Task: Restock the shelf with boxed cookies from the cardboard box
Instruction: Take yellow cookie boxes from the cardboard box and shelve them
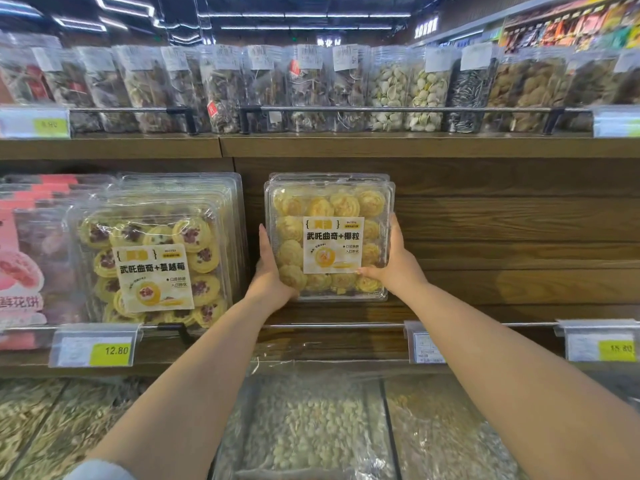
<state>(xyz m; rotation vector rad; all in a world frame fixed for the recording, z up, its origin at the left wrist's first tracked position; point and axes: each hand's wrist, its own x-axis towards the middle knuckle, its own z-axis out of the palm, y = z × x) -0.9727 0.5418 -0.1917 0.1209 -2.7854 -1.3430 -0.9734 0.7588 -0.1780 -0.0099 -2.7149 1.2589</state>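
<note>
Boxed cookies point(329, 206) in a clear clamshell are standing upright in front of the wooden back panel point(502, 220) of the middle shelf point(467, 313). I am gripping them from both sides, my left hand point(273, 268) clasping the lower left edge and my right hand point(394, 265) the lower right. Cranberry cookie boxes point(156, 258) are leaning just beside them, on the left.

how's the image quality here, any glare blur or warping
Head view: sharp on the held cookie box, label readable; glare streaks the clear lids of the cranberry cookie boxes; the wide-angle lens bends the upper shelf edge; the right price tag and the bulk bins below look soft.
</note>
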